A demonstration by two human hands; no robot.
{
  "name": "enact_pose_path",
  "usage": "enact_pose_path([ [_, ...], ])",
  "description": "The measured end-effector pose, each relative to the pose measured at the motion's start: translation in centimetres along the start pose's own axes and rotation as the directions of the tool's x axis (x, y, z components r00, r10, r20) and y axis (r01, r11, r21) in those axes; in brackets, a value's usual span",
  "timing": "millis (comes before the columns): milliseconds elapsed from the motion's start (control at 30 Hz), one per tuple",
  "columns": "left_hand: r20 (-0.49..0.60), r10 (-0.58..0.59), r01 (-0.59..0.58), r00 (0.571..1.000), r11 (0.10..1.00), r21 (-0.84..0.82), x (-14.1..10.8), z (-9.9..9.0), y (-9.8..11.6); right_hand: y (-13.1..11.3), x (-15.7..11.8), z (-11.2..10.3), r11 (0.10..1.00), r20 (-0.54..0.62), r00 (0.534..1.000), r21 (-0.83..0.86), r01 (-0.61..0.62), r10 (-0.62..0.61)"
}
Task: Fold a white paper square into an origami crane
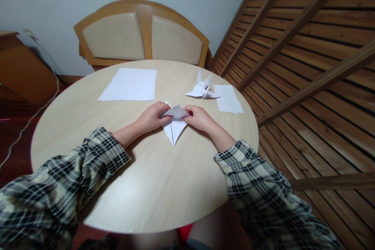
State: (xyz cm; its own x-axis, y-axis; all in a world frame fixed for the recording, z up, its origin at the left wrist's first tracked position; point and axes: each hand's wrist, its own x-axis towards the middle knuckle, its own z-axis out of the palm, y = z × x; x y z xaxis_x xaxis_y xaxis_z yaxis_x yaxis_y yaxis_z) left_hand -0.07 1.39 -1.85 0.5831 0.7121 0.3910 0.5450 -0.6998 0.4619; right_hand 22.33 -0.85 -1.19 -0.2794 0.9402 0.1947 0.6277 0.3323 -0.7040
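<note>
A partly folded white paper [175,125] lies near the middle of the table, its pointed end toward me and an upper flap raised. My left hand [154,116] grips the paper's left side, thumb on the flap. On the right side, my right hand [199,118] pinches the flap's other edge, its fingers curled and partly hidden. Beyond my right hand sit folded white paper figures [202,88], close together with pointed tips.
The round light wood table [140,191] bears a stack of white sheets [131,84] at the back left and smaller white sheets [229,99] at the right edge. Behind it stands a padded chair [115,37]; a slatted wooden partition [310,82] rises on the right.
</note>
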Motion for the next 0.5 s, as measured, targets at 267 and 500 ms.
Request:
enact_pose_path([
  [267, 0.028, -0.131, 0.133, 0.991, 0.990, -0.048, -0.1, 0.1, 0.3, -1.1, -0.1, 0.2, 0.999, -0.004, 1.000, -0.048, -0.020, 0.019],
  [500, 0.031, -0.184, 0.186, 0.982, 0.979, -0.080, 0.0, 0.0, 1.1, -1.5, -0.3, 1.1, 0.996, -0.098, 0.993, -0.046, -0.076, 0.071],
])
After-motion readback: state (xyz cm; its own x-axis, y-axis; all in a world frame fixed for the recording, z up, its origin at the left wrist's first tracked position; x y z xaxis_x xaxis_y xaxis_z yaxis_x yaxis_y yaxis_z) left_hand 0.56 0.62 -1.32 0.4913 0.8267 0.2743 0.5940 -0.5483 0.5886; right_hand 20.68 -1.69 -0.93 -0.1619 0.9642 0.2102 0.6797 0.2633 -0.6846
